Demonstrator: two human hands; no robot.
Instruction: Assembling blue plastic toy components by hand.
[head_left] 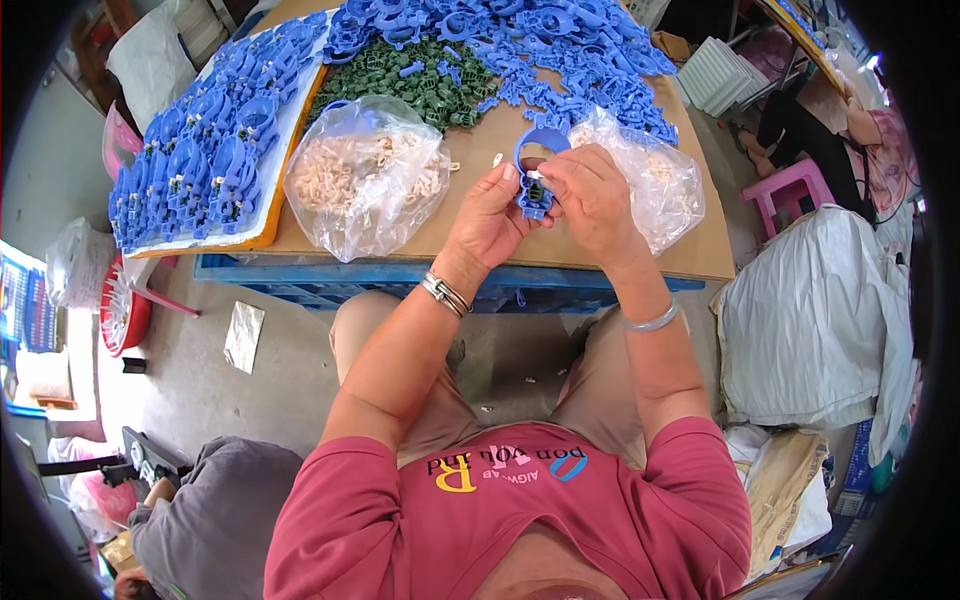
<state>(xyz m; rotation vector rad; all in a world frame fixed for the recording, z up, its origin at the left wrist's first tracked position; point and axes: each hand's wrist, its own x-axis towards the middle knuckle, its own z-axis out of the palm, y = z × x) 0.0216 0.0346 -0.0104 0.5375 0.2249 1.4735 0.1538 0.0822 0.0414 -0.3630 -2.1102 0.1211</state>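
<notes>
Grasping blue ringed part [531, 208] in left hand [488, 220], one o'clock of centre; pinching small white piece [533, 174] there in right hand [597, 205]. Could drop piece or twist part by pushing off-angle.

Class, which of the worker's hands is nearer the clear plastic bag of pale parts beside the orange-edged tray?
Left. The left hand is just right of the clear plastic bag; the right hand is farther right, past the left one.

A brown tabletop [700, 245] bears blue parts [585, 45], green parts [410, 85], 2 bags [365, 185].
</notes>
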